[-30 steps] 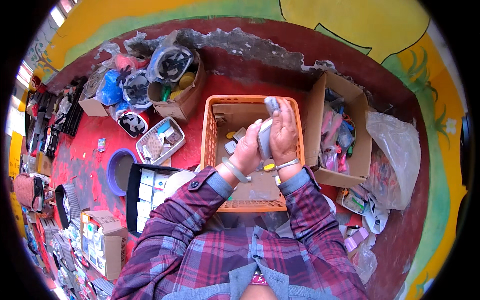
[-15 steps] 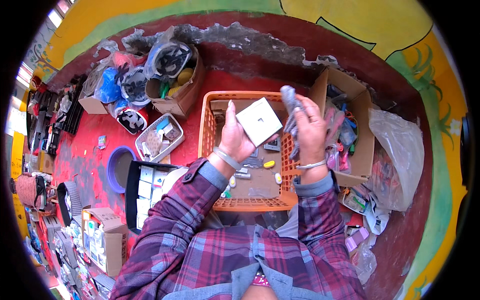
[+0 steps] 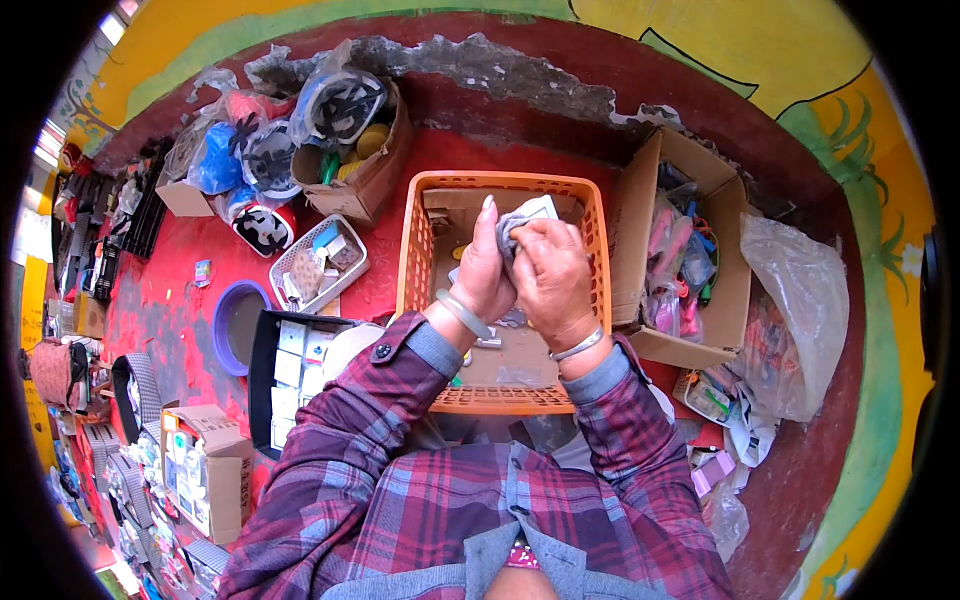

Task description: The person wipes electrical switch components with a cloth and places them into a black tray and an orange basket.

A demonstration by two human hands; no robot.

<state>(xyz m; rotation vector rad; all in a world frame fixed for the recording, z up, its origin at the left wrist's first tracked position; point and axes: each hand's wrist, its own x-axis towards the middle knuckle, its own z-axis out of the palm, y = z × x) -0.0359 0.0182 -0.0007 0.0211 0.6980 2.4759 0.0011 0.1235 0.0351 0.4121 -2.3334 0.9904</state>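
Note:
Above an orange plastic basket (image 3: 590, 395), my left hand (image 3: 478, 278) grips a white square wall socket plate (image 3: 542, 208), its thumb pointing up. Only a corner of the plate shows past the fingers. My right hand (image 3: 553, 272) is closed on a grey cloth (image 3: 507, 232) and presses it against the plate's face. Both hands meet over the basket's middle and hide much of what lies inside. A cardboard sheet lines the basket, with a few small metal and plastic pieces partly visible on it.
To the right stands an open cardboard box (image 3: 700, 350) of bagged odds and ends, beside a clear plastic bag (image 3: 800, 310). On the left are a white basket (image 3: 352, 262), a purple basin (image 3: 222, 330) and a black tray (image 3: 262, 385) of white plates. Bagged goods fill another box (image 3: 375, 185) behind.
My right hand has moved left and brought the grey cloth onto the plate. The plate, in full view before, is now mostly covered by the cloth and fingers.

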